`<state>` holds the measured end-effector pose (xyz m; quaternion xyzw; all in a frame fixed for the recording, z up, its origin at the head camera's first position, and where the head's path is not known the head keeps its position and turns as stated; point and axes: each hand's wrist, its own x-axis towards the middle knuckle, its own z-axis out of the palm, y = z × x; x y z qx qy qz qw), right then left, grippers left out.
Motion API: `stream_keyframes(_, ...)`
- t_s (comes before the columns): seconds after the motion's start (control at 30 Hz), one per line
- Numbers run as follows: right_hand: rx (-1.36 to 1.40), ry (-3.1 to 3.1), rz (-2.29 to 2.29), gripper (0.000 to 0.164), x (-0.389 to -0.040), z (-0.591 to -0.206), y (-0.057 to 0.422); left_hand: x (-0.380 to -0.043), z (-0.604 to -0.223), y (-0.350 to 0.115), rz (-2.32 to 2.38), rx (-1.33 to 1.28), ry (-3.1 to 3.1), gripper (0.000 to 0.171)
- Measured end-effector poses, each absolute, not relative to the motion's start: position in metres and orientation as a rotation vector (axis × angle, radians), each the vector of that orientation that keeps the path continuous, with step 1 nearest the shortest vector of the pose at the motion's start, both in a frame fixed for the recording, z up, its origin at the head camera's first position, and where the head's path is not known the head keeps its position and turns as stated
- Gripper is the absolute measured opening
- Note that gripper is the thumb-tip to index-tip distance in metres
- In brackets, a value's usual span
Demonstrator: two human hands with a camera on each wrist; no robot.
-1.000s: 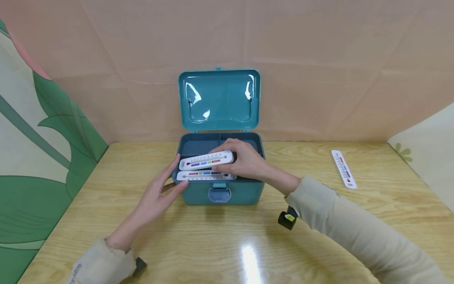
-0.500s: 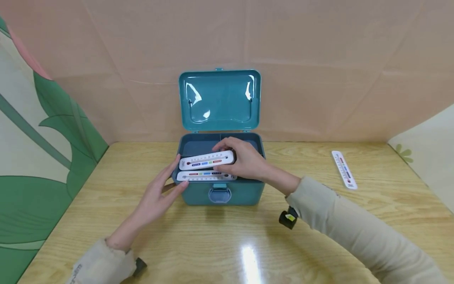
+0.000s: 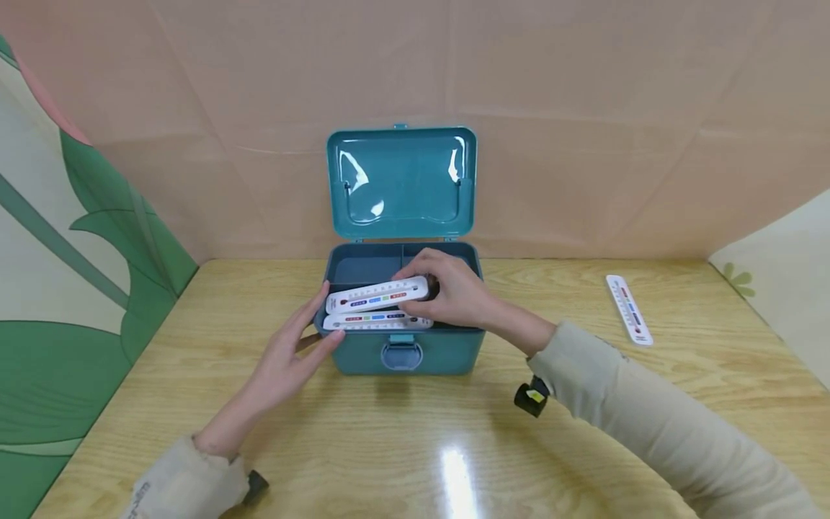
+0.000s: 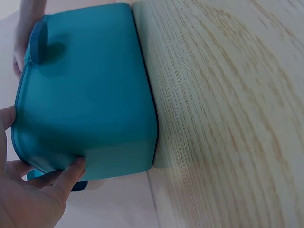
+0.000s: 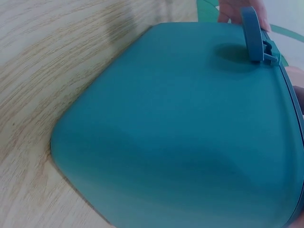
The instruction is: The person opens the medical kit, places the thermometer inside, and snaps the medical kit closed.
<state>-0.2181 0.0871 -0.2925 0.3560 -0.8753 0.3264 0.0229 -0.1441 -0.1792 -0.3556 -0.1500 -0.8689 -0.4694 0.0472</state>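
A teal plastic storage box [image 3: 441,353] stands on the table with its lid raised. Two white thermometers lie slantwise over its front part. My right hand [image 3: 457,292] pinches the right end of the upper thermometer [image 3: 376,294], thumb at its near edge and fingers at its far edge. The lower thermometer [image 3: 372,320] lies along the front rim, partly overlapped by the upper one. My left hand [image 3: 288,353] grips the box's left front corner, thumb by the rim; in the left wrist view its fingers [image 4: 71,175] press against the side wall.
A third thermometer [image 3: 629,310] lies on the wooden table [image 3: 551,468] at the right. The lid [image 3: 402,180] leans back in front of a pinkish backdrop. Dividers split the tray inside the box [image 3: 366,268]. A latch [image 3: 401,356] hangs at the front.
My right hand has shifted slightly to the right, and the left end of the upper thermometer has dipped a little toward the lower one. My left hand stays at the box.
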Motion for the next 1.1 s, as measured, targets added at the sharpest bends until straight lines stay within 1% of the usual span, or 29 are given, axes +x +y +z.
stream_keyframes(0.23,1.161,-2.679,0.927,0.035,-0.2188,-0.2927,0.0903,-0.1446,-0.355,-0.1786,-1.416,-0.446,-2.656,0.067)
stream_keyframes(0.53,1.174,-2.643,0.925,0.029,-0.2201,-0.2949,0.0919,-0.144,-0.3541,-0.178,-1.429,-0.436,-2.662,0.067)
stream_keyframes(0.83,1.143,-2.628,0.909,0.03,-0.2195,-0.2963,0.0912,-0.1437,-0.3545,-0.1782,-1.432,-0.452,-2.647,0.067)
stream_keyframes(1.1,1.142,-2.609,0.932,0.027,-0.2185,-0.2961,0.0934,-0.1438,-0.3549,-0.1788,-1.434,-0.46,-2.645,0.067)
